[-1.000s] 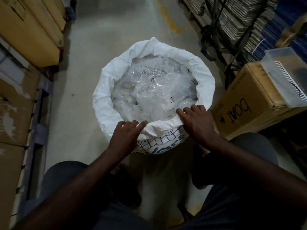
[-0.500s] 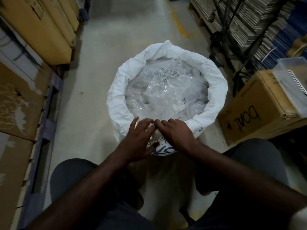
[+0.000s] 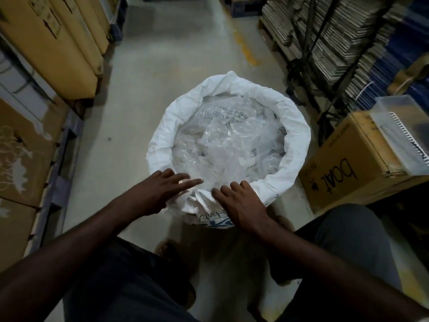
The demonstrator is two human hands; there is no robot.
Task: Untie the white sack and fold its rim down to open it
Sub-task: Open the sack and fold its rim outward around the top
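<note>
Rightward, a cardboard box (image 3: pixel 348 163) crowds the white sack (image 3: pixel 294 126) near racking (image 3: pixel 325 43).

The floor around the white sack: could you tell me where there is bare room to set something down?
Bare concrete floor lies between the white sack and the left-hand cartons, running up the aisle beyond. The right is crowded: the "boat" box sits close beside the sack. Both hands and knees fill the near side.
</note>
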